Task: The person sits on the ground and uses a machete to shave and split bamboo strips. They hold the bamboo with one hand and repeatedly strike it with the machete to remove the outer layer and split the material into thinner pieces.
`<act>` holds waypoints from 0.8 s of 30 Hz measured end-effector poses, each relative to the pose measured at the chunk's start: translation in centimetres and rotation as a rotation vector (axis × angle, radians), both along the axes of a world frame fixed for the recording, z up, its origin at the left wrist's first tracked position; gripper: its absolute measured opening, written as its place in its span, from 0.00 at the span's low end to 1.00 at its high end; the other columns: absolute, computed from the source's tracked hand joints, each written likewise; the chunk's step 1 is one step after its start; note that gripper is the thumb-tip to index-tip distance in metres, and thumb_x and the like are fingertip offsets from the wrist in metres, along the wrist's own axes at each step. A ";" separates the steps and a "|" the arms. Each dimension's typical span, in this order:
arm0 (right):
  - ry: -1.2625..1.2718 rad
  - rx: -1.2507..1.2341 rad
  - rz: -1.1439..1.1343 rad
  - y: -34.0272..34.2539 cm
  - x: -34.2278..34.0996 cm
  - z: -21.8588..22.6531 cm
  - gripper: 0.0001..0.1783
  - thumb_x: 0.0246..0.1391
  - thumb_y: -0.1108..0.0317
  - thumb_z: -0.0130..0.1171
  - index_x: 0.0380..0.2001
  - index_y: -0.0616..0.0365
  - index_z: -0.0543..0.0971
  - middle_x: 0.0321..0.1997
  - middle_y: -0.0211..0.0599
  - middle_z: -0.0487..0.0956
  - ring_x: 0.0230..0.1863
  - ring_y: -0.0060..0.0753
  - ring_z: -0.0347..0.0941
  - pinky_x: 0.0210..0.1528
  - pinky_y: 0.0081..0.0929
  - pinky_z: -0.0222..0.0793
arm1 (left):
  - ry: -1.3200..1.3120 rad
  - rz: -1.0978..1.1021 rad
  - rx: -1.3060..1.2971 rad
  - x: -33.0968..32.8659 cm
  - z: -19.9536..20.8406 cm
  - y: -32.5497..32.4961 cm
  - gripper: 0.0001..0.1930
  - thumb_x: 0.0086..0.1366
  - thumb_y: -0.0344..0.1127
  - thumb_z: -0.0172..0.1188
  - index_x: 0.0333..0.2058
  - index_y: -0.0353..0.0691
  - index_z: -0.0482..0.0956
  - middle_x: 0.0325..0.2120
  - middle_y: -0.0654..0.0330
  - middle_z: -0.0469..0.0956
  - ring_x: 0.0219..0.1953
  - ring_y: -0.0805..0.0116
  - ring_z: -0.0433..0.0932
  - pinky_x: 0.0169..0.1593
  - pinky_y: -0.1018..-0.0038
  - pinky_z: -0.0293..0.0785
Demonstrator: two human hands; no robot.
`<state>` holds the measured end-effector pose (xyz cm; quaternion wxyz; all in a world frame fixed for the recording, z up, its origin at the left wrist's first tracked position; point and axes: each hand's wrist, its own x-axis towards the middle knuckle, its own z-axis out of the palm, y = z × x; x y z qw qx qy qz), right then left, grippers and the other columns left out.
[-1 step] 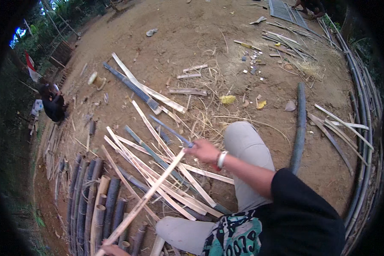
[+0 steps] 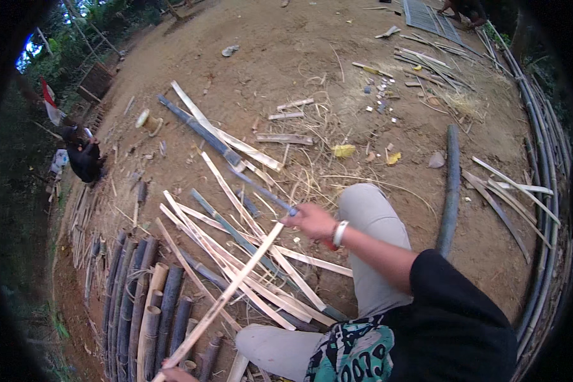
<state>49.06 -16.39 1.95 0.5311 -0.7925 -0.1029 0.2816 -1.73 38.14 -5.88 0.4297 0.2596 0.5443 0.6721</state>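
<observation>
A long pale split bamboo strip (image 2: 228,295) slants across the front of me. At the lower edge my left hand (image 2: 179,375), only partly in view, is closed round its near end. My right hand (image 2: 313,223) grips a long, narrow-bladed knife (image 2: 261,189), the blade pointing away to the left; a bit of red shows below the wrist. The strip's far end meets the knife beside my right fingers; whether those fingers also touch the strip I cannot tell. Beneath lie several loose split bamboo strips (image 2: 268,294), in front of my bent knees.
Dark bamboo lengths (image 2: 167,310) stand bundled at lower left. A single bamboo pole (image 2: 451,184) lies right of my knee, and long poles (image 2: 533,191) line the right edge. One person (image 2: 84,159) crouches far left; another (image 2: 468,9) is at the far right.
The whole view has shifted slightly to the right and down. The blade has tilted a little closer to the ground strips; both hands keep their hold.
</observation>
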 end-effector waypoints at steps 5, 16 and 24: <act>0.107 0.007 -0.141 -2.9 3.3 -1.9 0.20 0.51 0.53 0.63 0.23 0.58 0.72 0.18 0.31 0.72 0.16 0.24 0.68 0.19 0.29 0.66 | -0.045 -0.331 -0.180 -8.6 -6.2 -3.5 0.24 0.65 0.41 0.56 0.53 0.29 0.65 0.39 0.46 0.77 0.39 0.48 0.80 0.47 0.51 0.79; 0.115 -0.084 -0.086 0.0 2.0 -6.6 0.13 0.51 0.66 0.63 0.25 0.55 0.68 0.14 0.26 0.67 0.11 0.22 0.62 0.13 0.25 0.59 | 0.668 -0.598 -0.106 -3.3 10.1 -9.9 0.21 0.64 0.50 0.59 0.25 0.37 0.71 0.14 0.57 0.75 0.13 0.73 0.73 0.17 0.79 0.71; 0.137 -0.069 -0.062 -0.5 1.8 -6.2 0.13 0.53 0.65 0.62 0.24 0.57 0.68 0.14 0.27 0.68 0.10 0.23 0.64 0.12 0.25 0.59 | 1.637 -0.315 0.097 -5.0 4.4 -11.7 0.19 0.65 0.45 0.57 0.25 0.31 0.76 0.14 0.45 0.75 0.17 0.56 0.77 0.26 0.62 0.72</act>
